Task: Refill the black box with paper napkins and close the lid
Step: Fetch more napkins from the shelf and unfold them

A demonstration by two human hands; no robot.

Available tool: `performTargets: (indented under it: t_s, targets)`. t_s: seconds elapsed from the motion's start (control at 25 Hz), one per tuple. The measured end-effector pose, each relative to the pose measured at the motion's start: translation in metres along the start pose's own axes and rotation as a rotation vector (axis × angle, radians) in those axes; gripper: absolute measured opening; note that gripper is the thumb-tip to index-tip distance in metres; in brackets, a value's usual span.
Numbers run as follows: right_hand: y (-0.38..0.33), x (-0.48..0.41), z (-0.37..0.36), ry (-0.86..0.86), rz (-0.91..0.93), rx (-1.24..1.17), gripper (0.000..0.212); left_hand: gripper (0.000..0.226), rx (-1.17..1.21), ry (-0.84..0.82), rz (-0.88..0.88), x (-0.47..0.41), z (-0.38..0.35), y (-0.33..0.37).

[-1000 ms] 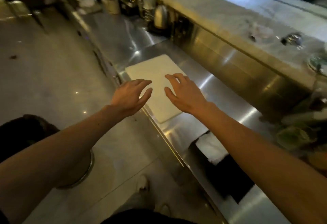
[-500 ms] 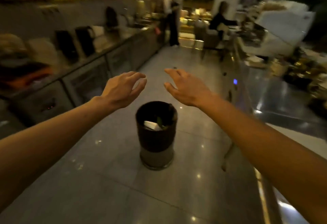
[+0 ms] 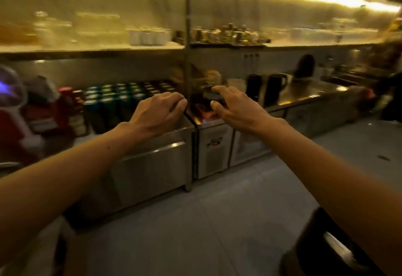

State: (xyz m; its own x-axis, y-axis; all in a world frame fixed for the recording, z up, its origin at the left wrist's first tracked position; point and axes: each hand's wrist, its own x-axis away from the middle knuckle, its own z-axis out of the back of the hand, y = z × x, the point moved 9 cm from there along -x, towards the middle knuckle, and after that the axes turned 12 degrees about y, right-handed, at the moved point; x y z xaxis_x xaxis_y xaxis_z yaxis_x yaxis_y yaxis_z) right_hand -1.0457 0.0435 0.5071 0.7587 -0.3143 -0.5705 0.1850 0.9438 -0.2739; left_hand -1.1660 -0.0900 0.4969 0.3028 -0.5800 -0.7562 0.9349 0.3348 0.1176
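Observation:
Neither the black box nor any paper napkins show in this blurred head view. My left hand [image 3: 158,112] and my right hand [image 3: 235,108] are stretched out in front of me at chest height, palms down and a short gap apart. Their fingers hang loosely curled and hold nothing. Both hover in the air in front of the back counter and touch none of it.
A steel back counter [image 3: 152,162] with cabinet doors runs across the view. On it stand rows of cans [image 3: 121,97], two black jugs [image 3: 272,88] and a red machine [image 3: 13,123]. A shelf of jars [image 3: 228,34] hangs above. A black bin [image 3: 322,249] sits at bottom right.
The view has swung from the steel worktop with the white board, across the aisle, to the back counter. Both hands stayed out front and empty, their fingers now a little more curled.

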Motion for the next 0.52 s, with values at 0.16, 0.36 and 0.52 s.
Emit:
performTargets:
  t_s: [0.16, 0.36, 0.52]
  targets:
    - [-0.071, -0.083, -0.074, -0.044, 0.202, -0.052, 0.051, 0.051, -0.151, 0.041, 0.158, 0.008, 0.036, -0.106]
    - [-0.121, -0.172, -0.152, -0.068, 0.372, -0.108, 0.051, 0.049, -0.288, 0.074, 0.270, 0.000, 0.049, -0.205]
    - [-0.121, -0.239, -0.197, -0.065, 0.461, -0.127, 0.052, 0.051, -0.343, 0.071, 0.298, -0.035, 0.032, -0.263]
